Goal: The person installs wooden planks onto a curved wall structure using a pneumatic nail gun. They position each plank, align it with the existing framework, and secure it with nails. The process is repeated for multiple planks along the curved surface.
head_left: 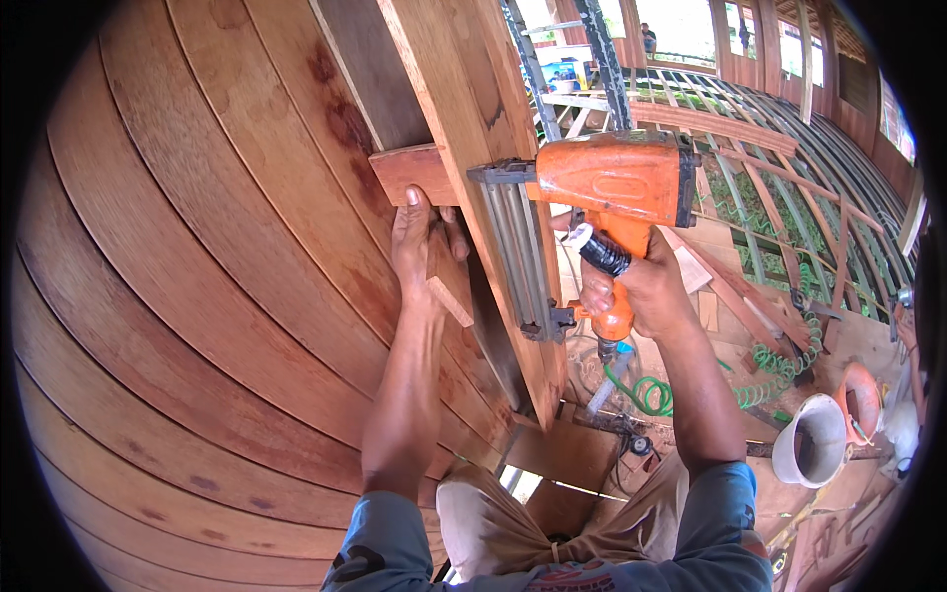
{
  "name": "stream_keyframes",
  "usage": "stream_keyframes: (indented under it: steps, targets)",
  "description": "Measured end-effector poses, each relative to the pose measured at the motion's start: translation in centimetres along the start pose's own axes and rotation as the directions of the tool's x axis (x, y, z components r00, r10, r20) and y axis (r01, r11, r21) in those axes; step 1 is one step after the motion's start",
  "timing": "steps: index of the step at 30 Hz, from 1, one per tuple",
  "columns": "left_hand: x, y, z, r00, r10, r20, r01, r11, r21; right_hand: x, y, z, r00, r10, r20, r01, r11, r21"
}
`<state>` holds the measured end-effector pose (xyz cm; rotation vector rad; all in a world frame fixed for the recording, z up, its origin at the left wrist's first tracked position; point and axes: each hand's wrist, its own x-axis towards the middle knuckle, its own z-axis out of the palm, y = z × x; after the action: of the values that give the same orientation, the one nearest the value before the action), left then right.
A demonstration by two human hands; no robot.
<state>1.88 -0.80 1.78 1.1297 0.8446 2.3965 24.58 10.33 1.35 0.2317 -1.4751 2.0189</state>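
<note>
My left hand (422, 235) grips a short wooden strip (452, 288) that points down toward me. The thumb of that hand presses on a small reddish wood block (408, 174), which sits across the gap between the plank wall (227, 227) and an upright wooden post (464, 89). In my right hand (653, 288) is an orange nail gun (614, 180), held by its handle. Its nose and long grey magazine (518, 252) lie along the post; whether the nose touches is hard to tell. A black-and-white wrapping (600, 249) shows at my right thumb.
A green coiled air hose (653, 393) runs from the gun's handle across the cluttered floor. At the right stand a white bucket (811, 444) and an orange ring-shaped thing (860, 395). A metal ladder (604, 59) rises behind the post. Open floor joists (760, 187) spread beyond.
</note>
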Motion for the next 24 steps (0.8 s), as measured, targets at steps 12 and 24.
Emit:
stream_keyframes:
  steps: [12,24]
  targets:
    - [0.0,-0.1,0.2,0.999,0.010,-0.032,-0.009,0.999,0.048,-0.2,-0.7,0.2,1.000,-0.022,-0.013,0.021,0.997,-0.075]
    - [-0.3,-0.8,0.1,0.994,-0.020,0.108,0.017,0.999,0.031,-2.5,0.2,-1.0,0.995,-0.008,-0.103,0.003,0.999,-0.046]
